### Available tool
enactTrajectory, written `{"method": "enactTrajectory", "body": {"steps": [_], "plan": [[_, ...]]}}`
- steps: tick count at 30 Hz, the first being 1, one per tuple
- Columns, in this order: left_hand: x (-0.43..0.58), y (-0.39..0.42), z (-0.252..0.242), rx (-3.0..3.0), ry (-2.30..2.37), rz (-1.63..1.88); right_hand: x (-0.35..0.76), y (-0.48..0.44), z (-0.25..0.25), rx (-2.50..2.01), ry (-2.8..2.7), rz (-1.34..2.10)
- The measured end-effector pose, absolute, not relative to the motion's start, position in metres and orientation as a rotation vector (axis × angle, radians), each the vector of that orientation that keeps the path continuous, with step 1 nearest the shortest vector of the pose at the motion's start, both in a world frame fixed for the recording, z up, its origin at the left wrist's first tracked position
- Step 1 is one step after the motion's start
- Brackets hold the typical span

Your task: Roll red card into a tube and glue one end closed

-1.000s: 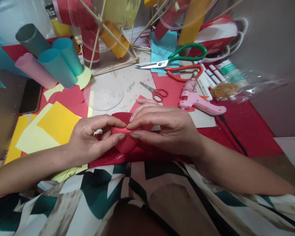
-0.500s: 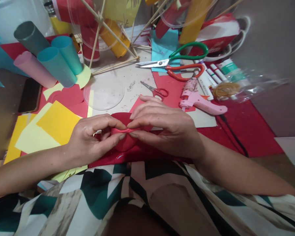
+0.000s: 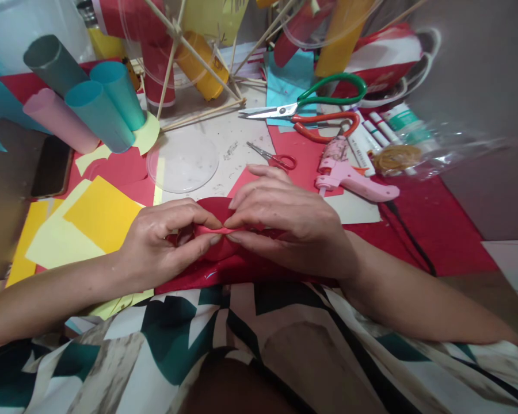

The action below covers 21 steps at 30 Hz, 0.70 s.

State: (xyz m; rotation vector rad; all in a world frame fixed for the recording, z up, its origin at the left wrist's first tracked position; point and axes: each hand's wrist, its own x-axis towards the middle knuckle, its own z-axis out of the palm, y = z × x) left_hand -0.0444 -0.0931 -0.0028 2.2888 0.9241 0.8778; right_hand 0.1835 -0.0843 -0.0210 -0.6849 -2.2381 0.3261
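Note:
Both hands meet at the middle of the table over a curled red paper piece (image 3: 218, 244). My left hand (image 3: 162, 238) pinches its folded edge between thumb and forefinger. From the other side my right hand (image 3: 287, 224) grips the same edge, fingers pressed together on top of the paper. The fingertips of the two hands touch. Much of the red piece is hidden under my right palm. It rests on a larger red sheet (image 3: 250, 270) at the table's near edge.
Yellow paper sheets (image 3: 99, 213) lie to the left, paper tubes (image 3: 97, 112) behind them. A clear plastic disc (image 3: 182, 163), small red scissors (image 3: 276, 158), green scissors (image 3: 311, 100), a pink glue gun (image 3: 349, 175) and glue sticks (image 3: 371, 135) sit beyond my hands.
The red paper's rounded loop has been pressed flatter between my fingers. Both hands stay in nearly the same place.

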Motion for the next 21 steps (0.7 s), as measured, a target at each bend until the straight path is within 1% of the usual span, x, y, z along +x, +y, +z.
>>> {"method": "enactTrajectory", "body": {"steps": [21], "plan": [[-0.0452,-0.0852,-0.0033,2.390,0.721,0.899,0.1857,-0.0845,-0.0227,-0.633,-2.314,0.293]]}}
